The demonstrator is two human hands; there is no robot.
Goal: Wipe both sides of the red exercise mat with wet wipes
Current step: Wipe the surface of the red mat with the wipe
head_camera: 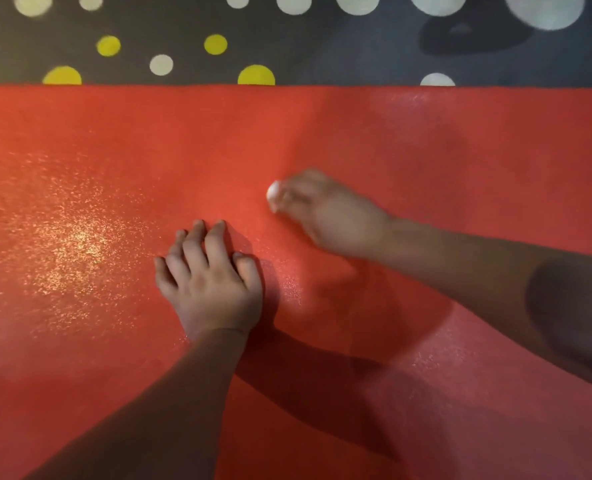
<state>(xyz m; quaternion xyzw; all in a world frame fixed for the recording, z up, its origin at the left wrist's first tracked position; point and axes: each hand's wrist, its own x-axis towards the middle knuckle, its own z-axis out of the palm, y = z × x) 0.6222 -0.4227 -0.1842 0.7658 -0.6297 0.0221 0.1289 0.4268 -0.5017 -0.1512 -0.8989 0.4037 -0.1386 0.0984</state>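
The red exercise mat (426, 150) lies flat and fills most of the head view, its far edge running across the top. A wet sheen glistens on its left part. My left hand (208, 282) presses flat on the mat near the middle, fingers spread and pointing away from me. My right hand (325, 213), blurred by motion, grips a bunched white wet wipe (273, 192) against the mat just beyond and to the right of my left hand. Only a small white end of the wipe shows past the fingers.
Beyond the mat's far edge lies a dark grey carpet (322, 53) with white and yellow dots. Shadows of my arms fall on the mat's near right part.
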